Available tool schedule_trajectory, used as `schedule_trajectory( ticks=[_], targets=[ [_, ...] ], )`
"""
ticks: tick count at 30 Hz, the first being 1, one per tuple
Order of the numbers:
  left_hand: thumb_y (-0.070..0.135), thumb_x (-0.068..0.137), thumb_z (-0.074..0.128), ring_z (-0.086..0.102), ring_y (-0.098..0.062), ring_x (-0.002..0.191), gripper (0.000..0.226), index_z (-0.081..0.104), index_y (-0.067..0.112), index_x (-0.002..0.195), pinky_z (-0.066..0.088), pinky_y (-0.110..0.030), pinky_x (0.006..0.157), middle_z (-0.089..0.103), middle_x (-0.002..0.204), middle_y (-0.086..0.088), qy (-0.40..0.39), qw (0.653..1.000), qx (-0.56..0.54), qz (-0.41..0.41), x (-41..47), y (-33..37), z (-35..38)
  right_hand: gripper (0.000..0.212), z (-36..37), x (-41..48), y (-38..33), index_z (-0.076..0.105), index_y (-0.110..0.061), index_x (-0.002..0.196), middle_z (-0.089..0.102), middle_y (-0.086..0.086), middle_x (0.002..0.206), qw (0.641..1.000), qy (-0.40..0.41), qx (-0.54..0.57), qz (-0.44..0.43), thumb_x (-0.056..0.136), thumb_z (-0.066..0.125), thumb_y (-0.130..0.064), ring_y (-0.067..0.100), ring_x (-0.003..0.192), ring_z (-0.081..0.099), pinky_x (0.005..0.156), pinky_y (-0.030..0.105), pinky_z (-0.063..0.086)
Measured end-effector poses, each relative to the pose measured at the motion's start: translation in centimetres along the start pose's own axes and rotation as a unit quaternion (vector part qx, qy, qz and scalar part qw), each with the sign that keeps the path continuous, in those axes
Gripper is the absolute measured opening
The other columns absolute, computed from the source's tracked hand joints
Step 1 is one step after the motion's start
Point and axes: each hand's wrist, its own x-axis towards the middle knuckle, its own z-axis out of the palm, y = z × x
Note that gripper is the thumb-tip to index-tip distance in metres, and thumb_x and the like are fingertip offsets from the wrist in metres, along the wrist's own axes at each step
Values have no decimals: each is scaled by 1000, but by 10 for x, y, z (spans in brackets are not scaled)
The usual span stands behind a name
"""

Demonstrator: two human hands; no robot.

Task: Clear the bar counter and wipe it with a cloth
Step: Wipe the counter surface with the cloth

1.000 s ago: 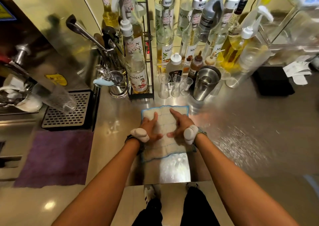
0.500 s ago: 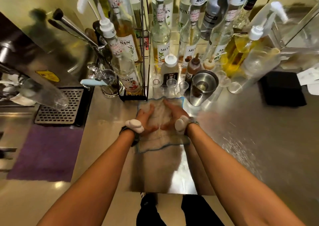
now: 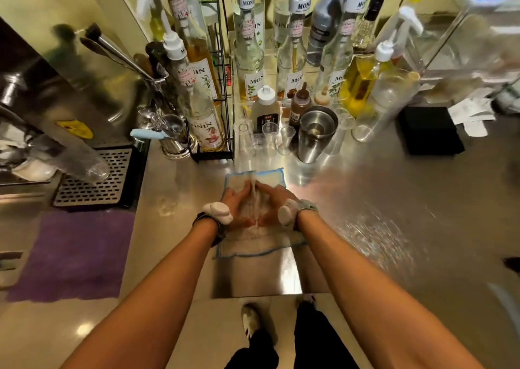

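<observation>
Far left, near: purple mat [image 3: 70,253], with a perforated drip tray [image 3: 92,177] just beyond it and a clear plastic cup [image 3: 84,166] tilted over the tray. Right of that, a steel pot [image 3: 171,143] of bar tools, then a black wire rack [image 3: 225,87] of syrup bottles.

Mid-scene: left hand [image 3: 237,205] pressed flat on the white, blue-edged cloth [image 3: 259,246], fingers straight and angled inward. Cloth spread flat on the steel table [image 3: 365,199], just on the near side of a row of small clear measuring cups [image 3: 270,135]. Right hand [image 3: 274,202] likewise flat on the cloth, fingers straight, tips pointing at the left's over the cloth's far half. Too blurred to tell whether the fingertips touch.

Further right, a steel shaker tin [image 3: 315,137] upright beside the cups, with pump bottles [image 3: 363,87] behind. Far right: black square pad [image 3: 430,135], paper slips [image 3: 472,115] just past it.
</observation>
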Motion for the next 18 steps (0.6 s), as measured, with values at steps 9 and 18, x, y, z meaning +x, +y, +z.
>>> schedule_trajectory(
  ticks=[9,18],
  targets=[
    [44,78,73,34,-38,134,111,-9,35,153,37,-40,110,31,138,-18,16,1000,-20,15,-41,3,47,62,47,-60,14,50,-23,145,64,11,130,988,28,151,6,89,71,-38,25,122,61,104,31,47],
    [43,80,72,33,-34,137,110,-6,22,154,34,-39,112,32,147,-18,33,998,-5,56,-34,8,41,80,39,-60,28,26,-41,154,42,17,143,994,46,100,10,88,71,-39,33,136,42,112,29,33]
  ],
)
